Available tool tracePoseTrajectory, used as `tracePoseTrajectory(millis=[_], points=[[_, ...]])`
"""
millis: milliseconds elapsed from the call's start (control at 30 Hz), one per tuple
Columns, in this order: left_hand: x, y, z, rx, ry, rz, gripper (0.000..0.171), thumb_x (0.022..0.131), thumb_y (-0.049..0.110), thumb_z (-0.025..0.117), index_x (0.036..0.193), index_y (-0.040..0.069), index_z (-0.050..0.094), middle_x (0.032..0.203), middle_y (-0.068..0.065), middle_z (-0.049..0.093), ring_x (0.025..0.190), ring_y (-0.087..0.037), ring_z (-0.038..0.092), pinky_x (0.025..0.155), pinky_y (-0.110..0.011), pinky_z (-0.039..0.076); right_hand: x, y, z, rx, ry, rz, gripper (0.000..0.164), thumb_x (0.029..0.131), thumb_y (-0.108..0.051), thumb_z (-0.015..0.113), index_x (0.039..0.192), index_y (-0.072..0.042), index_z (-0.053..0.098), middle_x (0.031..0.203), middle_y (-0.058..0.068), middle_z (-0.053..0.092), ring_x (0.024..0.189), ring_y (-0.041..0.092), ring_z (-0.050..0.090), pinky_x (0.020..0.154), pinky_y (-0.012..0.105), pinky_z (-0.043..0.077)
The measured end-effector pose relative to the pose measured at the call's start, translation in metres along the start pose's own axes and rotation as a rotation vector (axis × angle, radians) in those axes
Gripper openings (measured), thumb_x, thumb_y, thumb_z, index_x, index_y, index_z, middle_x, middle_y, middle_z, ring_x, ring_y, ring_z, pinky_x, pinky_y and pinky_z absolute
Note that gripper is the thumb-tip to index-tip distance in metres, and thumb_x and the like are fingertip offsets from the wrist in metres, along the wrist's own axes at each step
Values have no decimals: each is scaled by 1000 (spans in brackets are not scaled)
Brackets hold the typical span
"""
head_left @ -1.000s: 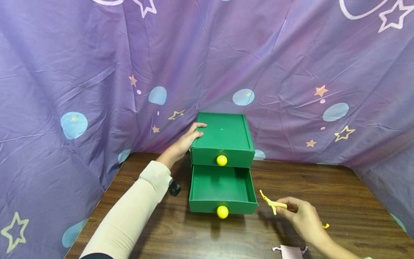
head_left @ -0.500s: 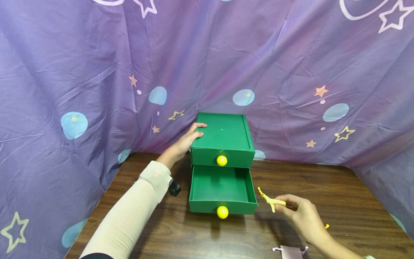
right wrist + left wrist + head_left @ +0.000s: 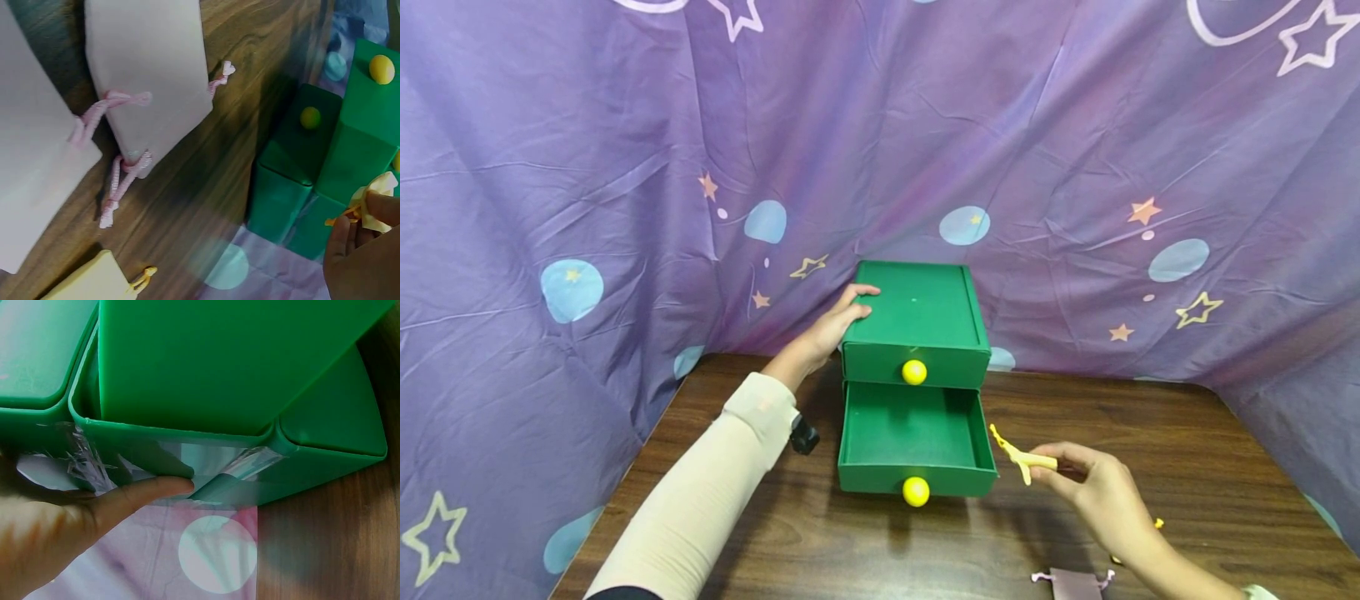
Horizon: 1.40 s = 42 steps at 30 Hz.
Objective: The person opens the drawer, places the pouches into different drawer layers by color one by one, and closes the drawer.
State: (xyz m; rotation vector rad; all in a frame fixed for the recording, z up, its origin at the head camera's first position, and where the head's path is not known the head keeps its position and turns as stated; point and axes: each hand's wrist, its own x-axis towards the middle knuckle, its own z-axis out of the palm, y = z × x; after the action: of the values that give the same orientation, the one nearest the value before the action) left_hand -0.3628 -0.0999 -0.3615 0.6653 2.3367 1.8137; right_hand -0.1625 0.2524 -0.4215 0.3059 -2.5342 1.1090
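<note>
The right hand (image 3: pixel 1105 496), closed in a pinch, holds a yellow pouch (image 3: pixel 1039 462) above the bench (image 3: pixel 1112 417), just beside the pulled-out lower drawer (image 3: pixel 880 479), while the left hand (image 3: pixel 835 323), its fingers (image 3: pixel 861 290) nearly straight, touches the green drawer box (image 3: pixel 917 308).

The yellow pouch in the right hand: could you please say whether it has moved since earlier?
Yes: in the head view, the yellow pouch in the right hand has shifted left and slightly up the picture, nearer the lower drawer, which stayed put.
</note>
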Motion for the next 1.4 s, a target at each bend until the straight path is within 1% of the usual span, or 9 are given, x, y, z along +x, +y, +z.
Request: tracePoseTrajectory(millis=[300, 500, 700, 900, 1033, 1167, 1267, 1400], points=[[0, 0, 1, 0, -1, 0, 46, 106, 22, 41, 152, 14, 41, 164, -11, 28, 150, -34, 26, 123, -55, 18, 4, -10, 1, 4, -9, -5, 19, 82, -7, 85, 100, -12, 79, 89, 0, 78, 77, -1, 68, 66, 17, 55], [0, 1, 1, -10, 7, -6, 46, 105, 19, 42, 151, 13, 42, 164, -11, 29, 148, -33, 29, 122, -53, 20, 8, -18, 4, 6, -11, -41, 20, 81, -7, 86, 99, -13, 79, 89, -1, 78, 78, 1, 68, 67, 18, 55], [-2, 1, 1, -4, 8, -28, 47, 105, 22, 42, 152, 17, 42, 165, -9, 28, 148, -35, 29, 121, -54, 21, 12, -26, 10, -14, -15, -65, 18, 82, -12, 86, 98, -18, 80, 90, -7, 78, 80, 0, 68, 69, 17, 54], [-2, 2, 1, 3, 10, -25, 46, 105, 22, 42, 151, 17, 42, 165, -9, 29, 149, -35, 28, 121, -55, 20, 18, -34, 16, -41, -14, -100, 19, 82, -15, 87, 98, -22, 81, 91, -11, 78, 84, 0, 69, 72, 23, 57], [-2, 3, 2, 2, 12, -18, 46, 105, 22, 42, 151, 16, 42, 165, -10, 29, 149, -35, 28, 122, -55, 20, 23, -38, 19, -30, -25, -113, 18, 82, -15, 87, 98, -22, 81, 93, -11, 78, 86, 1, 69, 74, 21, 56], [-1, 2, 2, -6, 13, -12, 46, 105, 20, 42, 151, 14, 42, 165, -10, 29, 150, -34, 27, 122, -55, 19, 26, -43, 22, -2, -36, -131, 19, 82, -12, 86, 98, -21, 81, 93, -10, 78, 86, 1, 69, 73, 20, 55], [-1, 3, 2, -13, 13, -8, 46, 105, 20, 41, 151, 14, 42, 165, -11, 29, 150, -34, 27, 122, -54, 18, 29, -46, 25, 23, -49, -140, 18, 83, -12, 86, 98, -20, 81, 93, -9, 78, 83, 2, 69, 71, 22, 57], [-1, 3, 1, -13, 8, -7, 46, 106, 19, 41, 152, 13, 41, 165, -11, 28, 151, -34, 26, 123, -55, 17, 32, -49, 27, 22, -50, -145, 18, 83, -13, 86, 98, -21, 81, 92, -10, 78, 83, 2, 69, 71, 25, 57]])
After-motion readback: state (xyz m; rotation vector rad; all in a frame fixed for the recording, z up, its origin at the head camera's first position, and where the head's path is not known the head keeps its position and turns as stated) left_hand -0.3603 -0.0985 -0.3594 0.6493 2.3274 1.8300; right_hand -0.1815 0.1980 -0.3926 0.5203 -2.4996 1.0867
